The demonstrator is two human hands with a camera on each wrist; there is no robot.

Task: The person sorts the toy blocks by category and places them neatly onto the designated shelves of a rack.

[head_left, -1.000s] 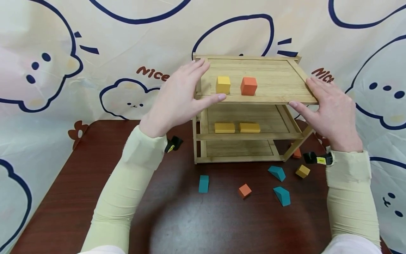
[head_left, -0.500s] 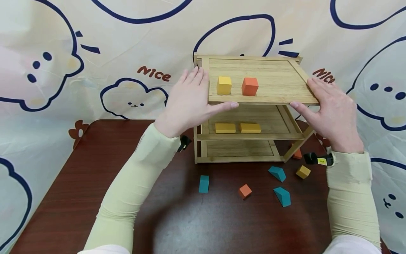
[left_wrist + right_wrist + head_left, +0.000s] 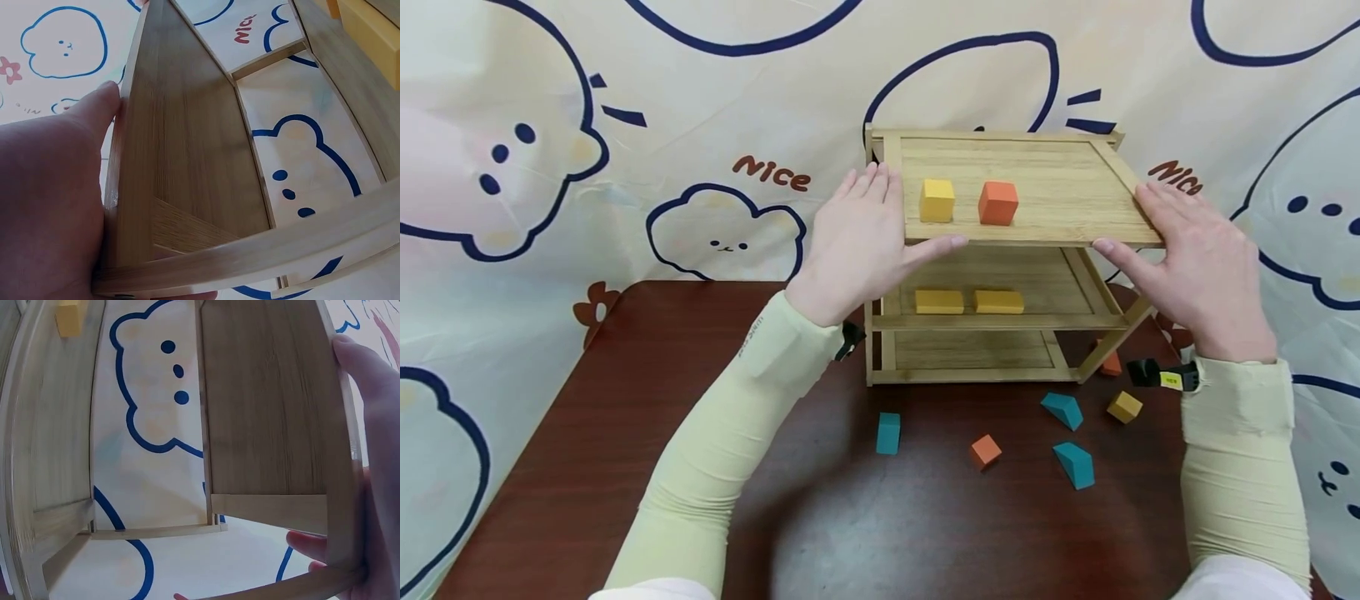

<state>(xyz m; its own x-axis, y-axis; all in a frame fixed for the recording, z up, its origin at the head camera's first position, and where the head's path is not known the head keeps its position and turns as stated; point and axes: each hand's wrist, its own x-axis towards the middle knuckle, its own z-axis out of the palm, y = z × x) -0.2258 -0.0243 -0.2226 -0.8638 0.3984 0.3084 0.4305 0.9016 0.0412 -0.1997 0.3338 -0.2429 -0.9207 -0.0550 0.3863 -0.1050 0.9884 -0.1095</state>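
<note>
A three-tier wooden shelf rack (image 3: 1026, 179) stands on the table. My left hand (image 3: 857, 242) rests at its top tier's front left corner, fingers straight along the side, thumb along the front edge. The right hand (image 3: 1206, 262) grips the opposite corner, its thumb (image 3: 369, 369) at the front edge and fingertips (image 3: 306, 544) bent in beneath the side. On the top tier sit a yellow cube (image 3: 937, 201) and an orange cube (image 3: 997, 204). Two yellow blocks (image 3: 938, 302) lie side by side on the middle tier.
On the dark table (image 3: 820, 533), before the rack, lie a teal block (image 3: 888, 433), an orange cube (image 3: 986, 452), two teal wedges (image 3: 1073, 465) and a yellow block (image 3: 1124, 407). Another orange block (image 3: 1111, 364) is partly hidden by the rack's right leg. A printed cloth (image 3: 700, 108) hangs behind.
My left hand has shifted right and settled on the rack's front left corner. The right hand stays at its corner. The whole head view has shifted slightly; the blocks have not moved.
</note>
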